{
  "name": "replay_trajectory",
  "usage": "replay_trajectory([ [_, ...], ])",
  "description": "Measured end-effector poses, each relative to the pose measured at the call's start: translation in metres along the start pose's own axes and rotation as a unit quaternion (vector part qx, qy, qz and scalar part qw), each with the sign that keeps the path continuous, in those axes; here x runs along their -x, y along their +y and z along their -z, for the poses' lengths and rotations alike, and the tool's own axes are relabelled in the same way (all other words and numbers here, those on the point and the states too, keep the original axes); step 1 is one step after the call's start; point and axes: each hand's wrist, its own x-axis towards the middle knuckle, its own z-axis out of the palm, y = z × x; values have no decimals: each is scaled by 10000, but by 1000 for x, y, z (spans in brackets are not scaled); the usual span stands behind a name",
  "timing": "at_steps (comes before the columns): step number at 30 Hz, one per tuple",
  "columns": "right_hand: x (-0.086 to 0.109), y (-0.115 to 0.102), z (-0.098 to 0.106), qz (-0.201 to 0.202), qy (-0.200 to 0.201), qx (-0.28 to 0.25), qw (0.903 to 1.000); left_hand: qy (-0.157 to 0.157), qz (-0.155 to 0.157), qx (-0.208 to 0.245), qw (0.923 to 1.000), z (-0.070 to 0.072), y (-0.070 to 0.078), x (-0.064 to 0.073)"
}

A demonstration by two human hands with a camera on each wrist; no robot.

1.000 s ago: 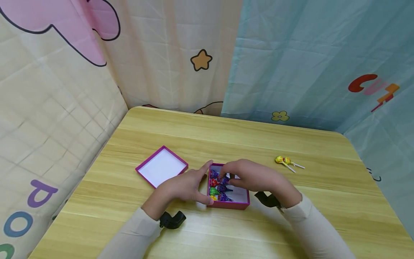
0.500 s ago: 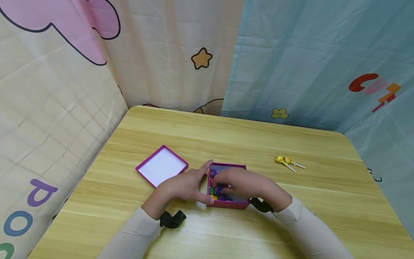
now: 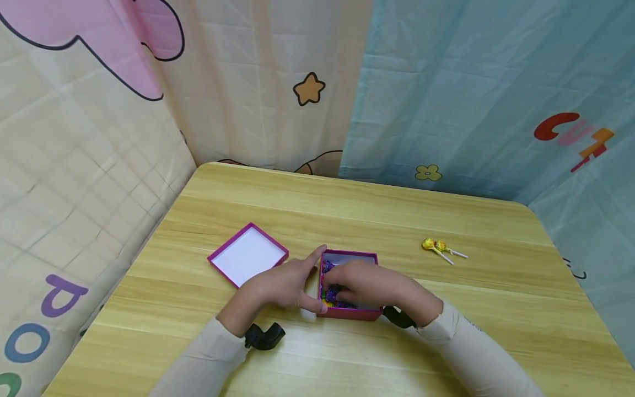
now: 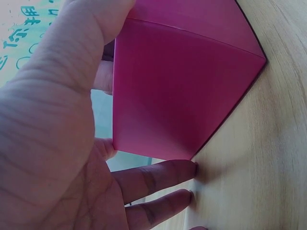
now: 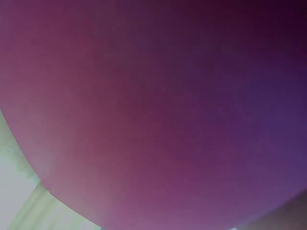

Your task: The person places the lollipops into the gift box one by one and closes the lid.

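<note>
My left hand (image 3: 285,284) spans the left wall of an open magenta box (image 3: 354,314), thumb at the near corner and index finger at the far one. In the left wrist view the thumb lies over the top edge of the box (image 4: 187,91), and other fingers touch near its lower corner and the table. My right hand (image 3: 364,280) reaches into the box with bent fingers, pinching a purple-wrapped lollipop (image 3: 331,294). Several lollipops lie along the box's left side, partly hidden by this hand. Only a blurred magenta surface of the box (image 5: 120,143) fills most of the right wrist view.
The box lid (image 3: 250,256) lies with its white inside up, left of the box. Two yellow-wrapped lollipops (image 3: 434,245) with white sticks lie on the wooden table (image 3: 397,215) at the right. Patterned curtains (image 3: 258,82) hang behind and beside the table.
My right hand has moved left and lower into the box, its fingers now over the lollipops on the left side. The left hand, lid and yellow lollipops have stayed put.
</note>
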Motion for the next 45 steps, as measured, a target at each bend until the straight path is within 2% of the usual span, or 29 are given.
replay_trajectory([
  [15, 2, -2, -1, 136, 98, 58, 9998, -3, 79, 4, 10000, 0, 1, 0],
  [27, 2, -2, -1, 3, 15, 76, 10000, 13, 102, -3, 9999, 0, 1, 1],
  [32, 6, -2, 1, -167, 66, -107, 9998, 25, 114, -9, 9999, -1, 0, 0],
  [39, 19, 2, 15, -366, 422, -414, 9976, 46, 90, -30, 9999, -1, 1, 0],
  [45, 34, 12, 32, -605, 1011, -308, 9926, 65, 62, -4, 10000, -1, 1, -1],
])
